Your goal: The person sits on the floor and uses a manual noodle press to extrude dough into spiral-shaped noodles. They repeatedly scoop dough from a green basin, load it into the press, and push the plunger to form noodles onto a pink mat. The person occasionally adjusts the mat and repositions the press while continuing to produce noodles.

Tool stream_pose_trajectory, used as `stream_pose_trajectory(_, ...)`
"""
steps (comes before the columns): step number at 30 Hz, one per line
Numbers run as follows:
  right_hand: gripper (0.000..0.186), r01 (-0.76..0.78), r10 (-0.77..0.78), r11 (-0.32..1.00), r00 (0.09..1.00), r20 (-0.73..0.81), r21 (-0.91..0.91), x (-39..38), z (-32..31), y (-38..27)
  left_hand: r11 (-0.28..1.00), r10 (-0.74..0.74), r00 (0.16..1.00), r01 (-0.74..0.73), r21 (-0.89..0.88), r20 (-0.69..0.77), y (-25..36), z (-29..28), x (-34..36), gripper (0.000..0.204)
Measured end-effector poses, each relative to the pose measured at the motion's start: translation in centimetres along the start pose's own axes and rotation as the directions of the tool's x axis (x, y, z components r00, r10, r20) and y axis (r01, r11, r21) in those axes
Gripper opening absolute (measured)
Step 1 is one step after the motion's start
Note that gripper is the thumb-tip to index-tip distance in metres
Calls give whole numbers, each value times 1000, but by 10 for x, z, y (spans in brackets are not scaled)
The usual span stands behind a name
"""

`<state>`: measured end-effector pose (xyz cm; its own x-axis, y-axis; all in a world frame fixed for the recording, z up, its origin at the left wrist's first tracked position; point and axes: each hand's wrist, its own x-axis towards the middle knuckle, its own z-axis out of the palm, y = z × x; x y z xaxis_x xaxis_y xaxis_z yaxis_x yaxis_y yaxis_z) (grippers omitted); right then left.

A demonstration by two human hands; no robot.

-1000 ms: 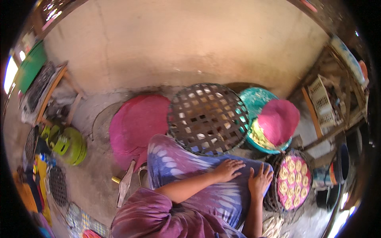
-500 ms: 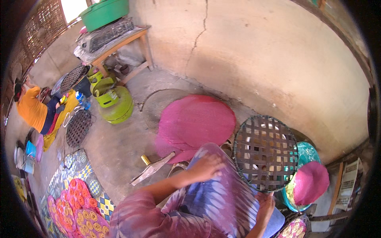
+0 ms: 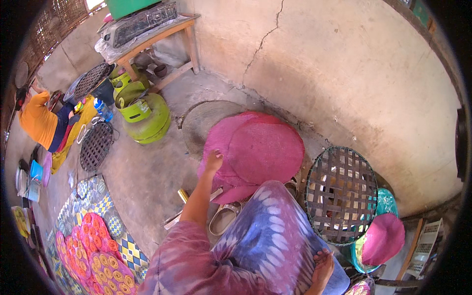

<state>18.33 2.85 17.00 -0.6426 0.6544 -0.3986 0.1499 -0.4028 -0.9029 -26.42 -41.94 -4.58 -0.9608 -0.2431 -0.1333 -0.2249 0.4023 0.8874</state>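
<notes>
My left hand [image 3: 214, 158] is stretched forward over the stack of round pink sheets [image 3: 265, 147], its fingers loosely bent and apart; any contact is unclear. My forearm crosses a wooden tool with a gold-coloured cylinder [image 3: 183, 195]. My right hand [image 3: 322, 265] is open with curled fingers at the edge of my tie-dye-covered lap [image 3: 265, 236]. Just beyond it stands a round, dark woven-strip rack [image 3: 339, 191], beside a teal tub [image 3: 386, 199] with a pink cover [image 3: 381, 236].
Green gas cylinders [image 3: 147, 128] stand by a wooden bench [image 3: 189, 39]. A person in orange [image 3: 37, 123] is at far left, near another rack [image 3: 96, 147]. Pink rosette-covered discs [image 3: 93, 226] lie on a patterned mat [image 3: 130, 250]. A cracked wall [image 3: 354, 73] rises ahead.
The view has swung left, bringing the person in orange into clearer sight. My left hand has moved forward from my lap over the pink stack. My right hand is below the rack's edge.
</notes>
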Motion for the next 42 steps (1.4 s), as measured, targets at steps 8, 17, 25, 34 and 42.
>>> stream_pose_trajectory(8, 39, -5, 7, 995, 1000, 24, -99, 13, 7, 1, 992, -110, 976, 121, -44, 189, 30, 64, 16, 51)
stream_pose_trajectory(17, 35, -35, 36, 999, 999, 17, -34, 8, 8, -2, 951, 300, 794, -294, 97, -528, 56, 63, 39, 15)
stream_pose_trajectory(25, 36, -35, 35, 999, 999, 19, -33, 10, 9, -5, 987, -34, 857, -53, -154, -515, 41, -58, 35, 29)
stream_pose_trajectory(34, 37, -60, 66, 987, 997, 32, -152, 19, 10, -7, 754, 476, 788, -594, 281, 390, 163, 72, -86, 41)
stream_pose_trajectory(42, 36, -63, 66, 993, 998, 25, -104, 17, 4, -2, 547, 224, 778, -598, 585, 587, 188, 160, -103, 64)
